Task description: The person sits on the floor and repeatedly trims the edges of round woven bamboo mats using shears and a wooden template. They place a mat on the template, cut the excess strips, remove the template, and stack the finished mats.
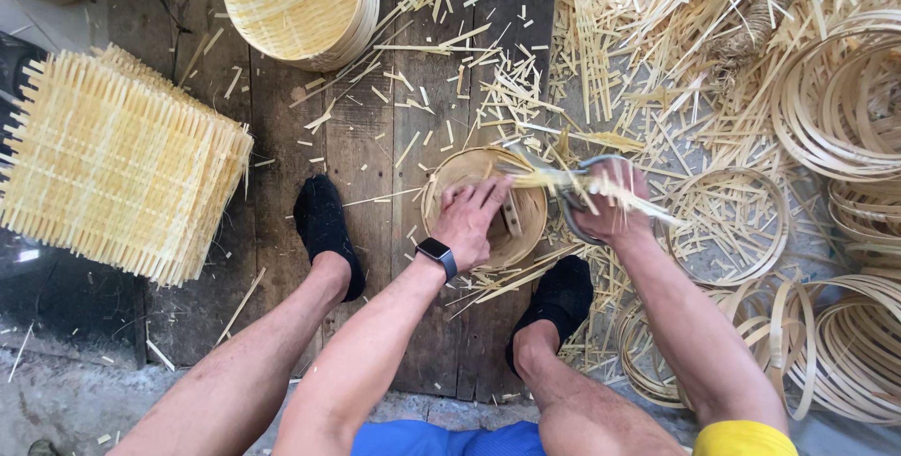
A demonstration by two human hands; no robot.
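Left hand (466,221) presses the round bamboo tray (488,207) — right hand (610,203) grips shears (580,195) at its rim.

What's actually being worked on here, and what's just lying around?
In hand:
- round bamboo tray with woven slats, pressed by the left hand
- grey metal shears in the right hand, at the pale slat ends

Lying about:
- stack of square woven mats
- stack of finished round trays
- loose bamboo hoops
- offcuts
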